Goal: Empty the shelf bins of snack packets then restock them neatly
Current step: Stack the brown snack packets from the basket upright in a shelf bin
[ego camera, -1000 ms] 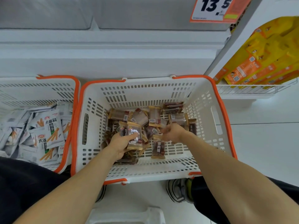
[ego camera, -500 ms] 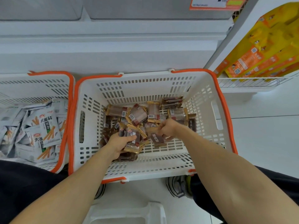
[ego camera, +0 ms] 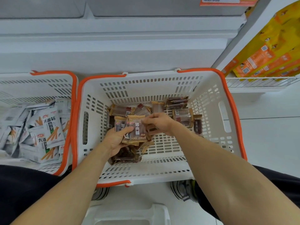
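Brown pork jerky packets [ego camera: 136,130] stacked upright, others loose in white basket [ego camera: 209,95]

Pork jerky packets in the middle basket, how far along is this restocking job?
Emptying looks done: the jerky lies loose in the middle basket and white packets fill the left basket. In hand: the left hand holds a small stack of jerky packets, and the right hand pinches the front one. Left: many loose packets to gather and shelve.

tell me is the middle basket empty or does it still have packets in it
Not empty: the middle basket holds brown jerky packets loose on its floor, though part of the floor is bare.
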Motion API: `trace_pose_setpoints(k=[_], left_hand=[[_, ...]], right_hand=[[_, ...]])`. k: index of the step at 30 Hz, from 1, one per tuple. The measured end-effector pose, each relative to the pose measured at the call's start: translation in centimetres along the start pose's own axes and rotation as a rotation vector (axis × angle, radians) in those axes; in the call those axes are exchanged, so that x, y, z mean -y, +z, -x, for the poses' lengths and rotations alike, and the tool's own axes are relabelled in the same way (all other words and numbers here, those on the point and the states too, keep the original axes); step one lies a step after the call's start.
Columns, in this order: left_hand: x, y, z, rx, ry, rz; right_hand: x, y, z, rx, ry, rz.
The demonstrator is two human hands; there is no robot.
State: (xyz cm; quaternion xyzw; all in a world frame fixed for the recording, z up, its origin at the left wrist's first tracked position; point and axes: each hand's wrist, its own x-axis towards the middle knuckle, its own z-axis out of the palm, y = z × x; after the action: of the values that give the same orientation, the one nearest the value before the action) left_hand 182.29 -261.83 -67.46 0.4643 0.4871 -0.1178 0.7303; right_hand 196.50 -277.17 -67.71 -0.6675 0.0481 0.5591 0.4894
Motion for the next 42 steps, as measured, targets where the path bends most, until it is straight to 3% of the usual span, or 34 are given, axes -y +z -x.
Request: trace_pose_setpoints(k=[3, 4, 7, 11, 14, 19, 22, 29, 37, 42], left_hand=[[0.3, -1.4, -0.5, -0.09, -0.007, 0.031], [0.5, -1.8, -0.6, -0.115, -0.016, 0.039], [0.7, -2.6, -0.6, -0.163, -0.026, 0.049], [0.5, -2.9, -0.8, -0.189, -0.017, 0.075], [-0.1, -2.5, -0.5, -0.22, 0.006, 0.106], [-2.3, -0.2, 0.7, -0.298, 0.196, 0.223], [-4.8, 1.3, 2.6, -0.23, 0.303, 0.334], [-9.3, 2.4, 8.4, 0.082, 0.366, 0.343], [-13.0, 2.4, 13.7, 0.164, 0.368, 0.335], [-18.2, 0.9, 16.9, 0.247, 0.441, 0.191]], right_hand=[[0.7, 0.3, -2.1, -0.386, -0.232, 0.479], [0.9, 0.7, -2.7, -0.436, -0.313, 0.655], [1.7, 2.1, -4.2, -0.35, -0.351, 0.964], [2.0, 3.2, -5.1, -0.403, -0.304, 1.091], [3.8, 2.7, -4.1, -0.337, -0.286, 0.959], [6.5, 3.6, 0.5, -0.258, -0.508, 0.643], [6.6, 5.1, 3.7, -0.145, -0.581, 0.5], [9.8, 3.7, 8.6, -0.18, -0.597, 0.089], [14.1, 2.3, 14.1, -0.023, -0.62, 0.177], [17.7, 1.5, 19.2, 0.064, -0.669, 0.489]])
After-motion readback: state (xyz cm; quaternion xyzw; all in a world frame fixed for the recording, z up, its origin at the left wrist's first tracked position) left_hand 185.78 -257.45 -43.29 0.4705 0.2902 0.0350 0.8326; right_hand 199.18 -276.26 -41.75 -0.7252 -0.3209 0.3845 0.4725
